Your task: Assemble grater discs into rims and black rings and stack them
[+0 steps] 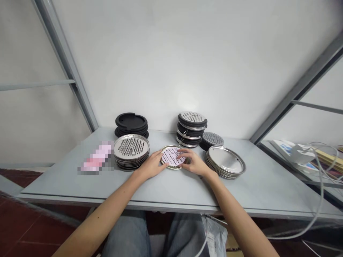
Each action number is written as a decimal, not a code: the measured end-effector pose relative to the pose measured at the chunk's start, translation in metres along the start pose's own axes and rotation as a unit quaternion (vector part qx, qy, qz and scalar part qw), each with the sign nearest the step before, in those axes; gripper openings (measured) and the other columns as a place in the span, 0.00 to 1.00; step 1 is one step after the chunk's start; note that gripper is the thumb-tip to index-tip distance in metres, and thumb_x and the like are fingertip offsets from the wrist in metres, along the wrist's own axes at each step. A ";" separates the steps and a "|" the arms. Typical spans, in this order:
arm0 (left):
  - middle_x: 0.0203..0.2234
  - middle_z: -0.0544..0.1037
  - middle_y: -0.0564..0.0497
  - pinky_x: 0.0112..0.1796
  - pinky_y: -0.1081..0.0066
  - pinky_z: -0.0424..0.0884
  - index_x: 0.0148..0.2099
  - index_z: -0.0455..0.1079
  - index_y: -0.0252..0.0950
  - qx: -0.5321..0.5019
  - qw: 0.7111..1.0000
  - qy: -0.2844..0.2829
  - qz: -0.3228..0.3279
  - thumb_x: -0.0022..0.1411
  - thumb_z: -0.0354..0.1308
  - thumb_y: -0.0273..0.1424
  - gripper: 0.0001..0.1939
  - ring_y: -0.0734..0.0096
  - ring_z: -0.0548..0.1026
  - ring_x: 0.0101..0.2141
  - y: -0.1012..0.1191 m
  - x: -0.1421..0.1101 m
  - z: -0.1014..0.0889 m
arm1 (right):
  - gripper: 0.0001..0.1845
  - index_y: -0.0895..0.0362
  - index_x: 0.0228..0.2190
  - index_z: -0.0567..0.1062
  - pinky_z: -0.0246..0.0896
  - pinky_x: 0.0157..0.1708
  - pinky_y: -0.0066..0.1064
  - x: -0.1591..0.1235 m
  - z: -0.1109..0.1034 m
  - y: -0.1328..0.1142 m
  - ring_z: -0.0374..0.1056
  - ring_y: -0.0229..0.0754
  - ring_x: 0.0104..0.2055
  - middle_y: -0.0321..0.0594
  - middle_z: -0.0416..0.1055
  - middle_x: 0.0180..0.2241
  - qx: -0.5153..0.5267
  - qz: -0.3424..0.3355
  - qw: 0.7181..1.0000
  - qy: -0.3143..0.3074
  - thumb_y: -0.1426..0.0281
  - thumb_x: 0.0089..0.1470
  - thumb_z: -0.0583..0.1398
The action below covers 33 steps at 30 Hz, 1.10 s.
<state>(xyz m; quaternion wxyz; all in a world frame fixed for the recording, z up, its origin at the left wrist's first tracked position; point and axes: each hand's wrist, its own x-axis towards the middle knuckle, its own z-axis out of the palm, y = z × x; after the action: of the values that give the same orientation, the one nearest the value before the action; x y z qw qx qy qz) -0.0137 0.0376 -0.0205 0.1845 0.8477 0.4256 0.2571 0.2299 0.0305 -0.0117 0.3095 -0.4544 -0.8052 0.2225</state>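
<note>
In the head view a round, pale lilac perforated disc point(171, 157) lies over a shiny round metal plate point(174, 168) in the middle of the table. My left hand point(154, 164) grips the disc at its left edge, thumb towards me. From the right, my right hand point(195, 163) curls its fingers over the disc's right side, the thumb at the near edge. To the left of my left hand stands a stack of metal plates topped with a grater-like sheet point(131, 146). Stacked plain metal plates point(226, 160) are right of my right hand.
Black ring-shaped trays point(131, 122) are piled at the back left. At the back stands a tower of black and metal discs point(192, 130), with grey perforated discs point(213, 138) beside it. A white cable point(320, 185) hangs at the right by the grey table point(270, 185).
</note>
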 end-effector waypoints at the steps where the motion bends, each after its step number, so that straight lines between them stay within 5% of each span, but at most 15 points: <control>1: 0.56 0.68 0.40 0.58 0.57 0.60 0.57 0.64 0.34 -0.005 1.000 0.004 0.003 0.60 0.57 0.38 0.25 0.53 0.65 0.57 0.001 0.000 0.000 | 0.19 0.55 0.41 0.78 0.59 0.54 0.46 0.000 0.001 0.002 0.61 0.52 0.57 0.49 0.64 0.54 -0.010 0.007 1.000 0.016 0.70 0.43 0.67; 5: 0.53 0.72 0.42 0.54 0.59 0.65 0.58 0.62 0.36 -0.004 1.000 0.020 0.010 0.59 0.58 0.35 0.26 0.54 0.70 0.53 0.006 0.000 0.000 | 0.34 0.57 0.49 0.71 0.53 0.58 0.48 0.002 0.003 0.007 0.61 0.53 0.57 0.50 0.65 0.54 -0.030 0.034 0.997 0.055 0.67 0.38 0.70; 11: 0.53 0.71 0.41 0.54 0.60 0.65 0.58 0.62 0.34 0.020 0.999 0.031 0.013 0.60 0.57 0.35 0.24 0.55 0.69 0.53 0.009 -0.001 0.003 | 0.43 0.59 0.54 0.65 0.58 0.55 0.46 0.002 -0.001 0.008 0.65 0.52 0.54 0.51 0.68 0.52 0.006 0.095 0.995 0.030 0.65 0.37 0.70; 18: 0.54 0.70 0.42 0.55 0.59 0.64 0.58 0.62 0.35 0.023 0.999 0.019 0.010 0.61 0.57 0.36 0.24 0.54 0.68 0.54 0.007 0.000 0.001 | 0.27 0.59 0.53 0.67 0.58 0.55 0.46 0.002 0.001 0.015 0.66 0.50 0.53 0.49 0.69 0.52 0.008 0.078 0.996 0.049 0.68 0.51 0.60; 26: 0.61 0.61 0.36 0.59 0.55 0.58 0.62 0.57 0.31 0.039 0.999 -0.011 -0.017 0.54 0.63 0.47 0.40 0.48 0.60 0.60 0.012 -0.003 0.001 | 0.27 0.60 0.49 0.71 0.58 0.55 0.46 0.001 0.001 0.014 0.67 0.51 0.52 0.51 0.71 0.50 -0.046 0.064 0.995 0.057 0.69 0.45 0.64; 33: 0.62 0.58 0.37 0.60 0.57 0.55 0.63 0.56 0.31 0.066 0.997 -0.029 -0.035 0.55 0.61 0.48 0.40 0.51 0.58 0.61 0.012 -0.003 0.001 | 0.35 0.64 0.51 0.70 0.58 0.55 0.44 0.001 -0.001 0.016 0.66 0.53 0.53 0.53 0.69 0.51 -0.050 0.069 0.995 0.054 0.65 0.41 0.68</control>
<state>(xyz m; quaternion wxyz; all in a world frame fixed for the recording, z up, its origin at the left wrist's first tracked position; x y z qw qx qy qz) -0.0067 0.0279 -0.0156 0.1494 0.8500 0.4651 0.1972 0.2398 0.0399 -0.0209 0.3129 -0.5354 -0.7640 0.1780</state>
